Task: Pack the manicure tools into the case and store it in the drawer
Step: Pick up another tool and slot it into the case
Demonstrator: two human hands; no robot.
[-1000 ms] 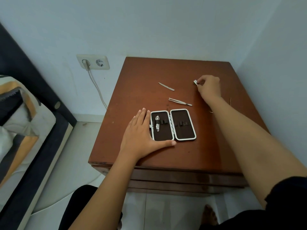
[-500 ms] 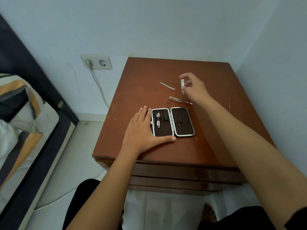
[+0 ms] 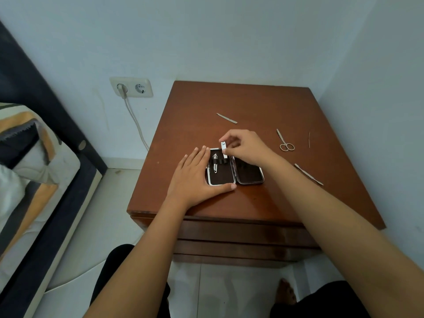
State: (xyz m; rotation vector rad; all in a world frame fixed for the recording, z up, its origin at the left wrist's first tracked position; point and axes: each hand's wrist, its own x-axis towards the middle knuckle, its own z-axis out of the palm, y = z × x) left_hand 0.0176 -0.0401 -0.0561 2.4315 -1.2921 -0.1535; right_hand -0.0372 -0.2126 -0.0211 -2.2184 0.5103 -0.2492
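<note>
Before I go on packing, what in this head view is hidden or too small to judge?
- Upper right half of the case: covered by the right hand.
- Left edge of the case: under the left hand.
- Lower end of the nail clipper: too small to tell if it sits in a loop.
- Thin sliver near the scissors: too small to identify.
- Drawer fronts: no handle visible.

a home bedroom: a bed (image 3: 34, 168) with striped bedding fills the left of the frame beside a wooden nightstand (image 3: 252, 106) and wall socket (image 3: 131, 87).
</note>
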